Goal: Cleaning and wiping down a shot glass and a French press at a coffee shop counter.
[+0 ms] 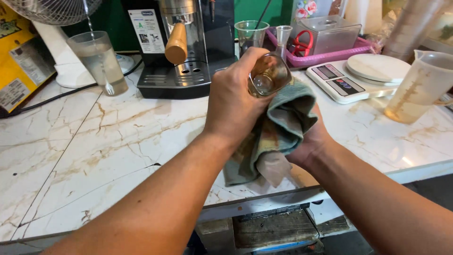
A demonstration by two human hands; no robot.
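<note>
Fan [52, 10]: wire guard at the upper left, above its white base.
Plastic cup [100, 62]: clear, partly filled with water, standing on the marble counter [94, 141] beside the fan base.
Espresso machine [181, 45]: dark body at the back, a wooden-handled portafilter [177, 43] locked in over the drip tray.
Left hand [233, 101]: fingers clenched around a small clear glass [269, 74], held above the counter's front edge, tilted with its mouth toward the camera.
Small clear glass: touching the cloth on its right side, in front of the machine.
Cloth [278, 127]: green and brown, bunched, hanging down between both hands.
Right hand [311, 141]: mostly hidden under the cloth, fingers gripping it from below.
Pink tray [325, 56]: behind the hands, holding a metal box and red-handled scissors.
Kitchen scale [358, 75]: white, with a round platform, right of the tray.
Measuring jug [422, 85]: translucent, at the far right on the counter.
</note>
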